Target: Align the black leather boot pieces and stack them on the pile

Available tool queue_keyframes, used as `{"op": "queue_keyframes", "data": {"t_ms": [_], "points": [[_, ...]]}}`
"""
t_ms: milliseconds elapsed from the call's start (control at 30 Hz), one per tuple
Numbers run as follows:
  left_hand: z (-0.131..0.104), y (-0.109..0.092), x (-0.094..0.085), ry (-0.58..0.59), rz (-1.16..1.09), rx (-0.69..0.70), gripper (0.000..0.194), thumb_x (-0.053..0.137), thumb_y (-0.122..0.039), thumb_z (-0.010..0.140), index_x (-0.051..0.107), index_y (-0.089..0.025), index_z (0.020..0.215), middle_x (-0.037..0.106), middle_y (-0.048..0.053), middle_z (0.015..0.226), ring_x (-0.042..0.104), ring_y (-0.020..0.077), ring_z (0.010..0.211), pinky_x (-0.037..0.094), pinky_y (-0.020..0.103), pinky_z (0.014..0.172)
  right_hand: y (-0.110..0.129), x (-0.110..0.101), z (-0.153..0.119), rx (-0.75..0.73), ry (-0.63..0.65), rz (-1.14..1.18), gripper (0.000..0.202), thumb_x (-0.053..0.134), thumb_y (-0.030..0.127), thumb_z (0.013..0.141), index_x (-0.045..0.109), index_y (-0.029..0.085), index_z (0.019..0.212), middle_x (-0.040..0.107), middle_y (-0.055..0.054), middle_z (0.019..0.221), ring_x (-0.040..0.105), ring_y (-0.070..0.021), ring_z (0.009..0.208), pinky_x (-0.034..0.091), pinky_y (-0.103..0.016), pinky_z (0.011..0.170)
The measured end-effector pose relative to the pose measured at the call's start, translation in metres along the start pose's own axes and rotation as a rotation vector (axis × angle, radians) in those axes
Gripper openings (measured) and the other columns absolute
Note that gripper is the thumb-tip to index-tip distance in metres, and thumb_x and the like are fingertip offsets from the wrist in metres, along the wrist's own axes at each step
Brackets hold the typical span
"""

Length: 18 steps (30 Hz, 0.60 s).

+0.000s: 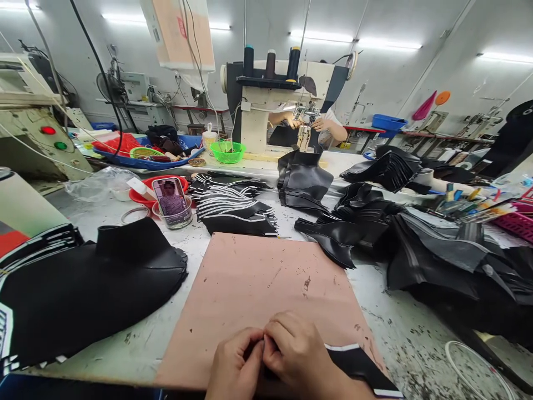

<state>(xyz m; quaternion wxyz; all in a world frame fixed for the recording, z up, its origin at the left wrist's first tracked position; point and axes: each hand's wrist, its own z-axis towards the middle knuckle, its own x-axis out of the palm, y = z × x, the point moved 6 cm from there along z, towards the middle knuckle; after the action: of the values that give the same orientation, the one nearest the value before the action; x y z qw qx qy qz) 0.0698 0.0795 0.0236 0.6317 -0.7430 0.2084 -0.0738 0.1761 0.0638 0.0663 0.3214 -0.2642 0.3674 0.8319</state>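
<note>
Both the left hand [238,355] and the right hand [297,347] are pressing thumb and fingertips together; I'm not managing to tell what they're pinching. Just beside the right wrist, a black strip [358,362] with white edges is lying on the pink board [266,272]. It's looking light, bendy and slightly slick; its bare outer end is probably offering the surest hold.

I see one camera, worn on the seated-height head of a person, facing forward and down across the worktop [375,300]. The hands [297,347] lie very near it, lower middle of the frame; its wide view reaches past a sewing machine [256,122], upper centre, to the far wall [266,16].
</note>
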Motion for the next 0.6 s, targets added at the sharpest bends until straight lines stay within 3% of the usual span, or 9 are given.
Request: {"op": "queue_keyframes", "data": {"t_ms": [67, 200, 367, 400, 467, 600], "points": [[0.001, 0.002, 0.000, -0.011, -0.030, -0.027, 0.028, 0.052, -0.042, 0.076, 0.067, -0.018, 0.073, 0.063, 0.003, 0.068, 0.056, 0.0184, 0.069, 0.044, 0.027, 0.065, -0.007, 0.004, -0.002, 0.093, -0.005, 0.117, 0.019, 0.043, 0.006, 0.069, 0.055, 0.018, 0.062, 0.056, 0.000, 0.057, 0.051, -0.0133, 0.053, 0.037, -0.024, 0.051], [0.004, 0.006, -0.001, -0.050, -0.082, -0.109, 0.032, 0.057, -0.049, 0.068, 0.061, -0.018, 0.065, 0.059, 0.001, 0.061, 0.052, 0.0154, 0.059, 0.043, 0.026, 0.057, -0.034, 0.012, -0.010, 0.478, 0.025, 0.453, 0.009, 0.049, 0.016, 0.069, 0.050, 0.020, 0.062, 0.052, 0.002, 0.058, 0.050, -0.0121, 0.053, 0.038, -0.022, 0.049], [0.007, 0.012, -0.007, -0.122, -0.094, -0.206, 0.034, 0.062, -0.052, 0.061, 0.051, -0.019, 0.056, 0.050, -0.004, 0.050, 0.049, 0.0130, 0.048, 0.040, 0.024, 0.046, -0.067, -0.006, -0.030, 0.833, -0.198, 0.922, 0.018, 0.038, 0.039, 0.085, 0.038, 0.024, 0.076, 0.056, 0.000, 0.073, 0.058, -0.0166, 0.068, 0.048, -0.031, 0.066], [0.007, 0.014, -0.009, -0.132, -0.088, -0.215, 0.035, 0.063, -0.052, 0.060, 0.050, -0.020, 0.055, 0.049, -0.004, 0.049, 0.049, 0.0131, 0.047, 0.039, 0.024, 0.046, -0.075, -0.015, -0.035, 0.868, -0.238, 0.904, 0.020, 0.035, 0.041, 0.087, 0.035, 0.025, 0.076, 0.053, 0.002, 0.068, 0.057, -0.0165, 0.064, 0.048, -0.032, 0.065], [0.009, 0.018, -0.012, -0.142, -0.074, -0.217, 0.036, 0.064, -0.052, 0.058, 0.050, -0.020, 0.054, 0.049, -0.004, 0.047, 0.049, 0.0130, 0.046, 0.037, 0.023, 0.045, -0.088, -0.040, -0.043, 0.849, -0.246, 0.655, 0.022, 0.031, 0.041, 0.089, 0.036, 0.025, 0.075, 0.045, 0.004, 0.061, 0.051, -0.0163, 0.055, 0.046, -0.031, 0.058], [0.014, 0.025, -0.022, -0.150, -0.033, -0.175, 0.035, 0.065, -0.051, 0.059, 0.051, -0.020, 0.053, 0.049, -0.005, 0.046, 0.046, 0.0119, 0.046, 0.034, 0.022, 0.046, -0.095, -0.080, -0.052, 0.526, 0.019, -0.198, 0.026, 0.045, 0.043, 0.087, 0.052, 0.023, 0.072, 0.057, -0.004, 0.074, 0.050, -0.0217, 0.070, 0.039, -0.036, 0.067]]}}
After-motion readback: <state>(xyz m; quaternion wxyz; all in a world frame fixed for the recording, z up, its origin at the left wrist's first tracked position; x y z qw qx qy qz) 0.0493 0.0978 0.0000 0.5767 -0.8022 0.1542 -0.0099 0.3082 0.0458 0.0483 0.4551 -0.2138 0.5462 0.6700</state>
